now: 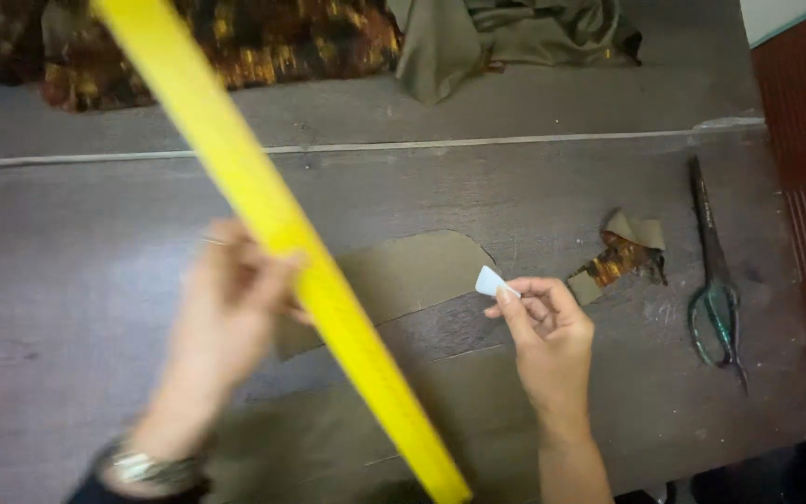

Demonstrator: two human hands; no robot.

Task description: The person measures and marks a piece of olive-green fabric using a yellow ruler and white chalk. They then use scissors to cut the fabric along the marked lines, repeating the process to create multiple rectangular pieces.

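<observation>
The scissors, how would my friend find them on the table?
Look along the grey wooden table to its right edge. The long dark metal scissors lie there alone, handles nearest the person, beyond the small fabric scraps.

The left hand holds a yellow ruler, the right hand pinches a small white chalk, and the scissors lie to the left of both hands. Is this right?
Not quite. The head view shows the scissors lying to the right of both hands, near the table's right edge. The rest holds: the left hand holds the yellow ruler, and the right hand pinches the small white chalk.

Yellow ruler (300,252) held slanted, white chalk (492,281) pinched
</observation>
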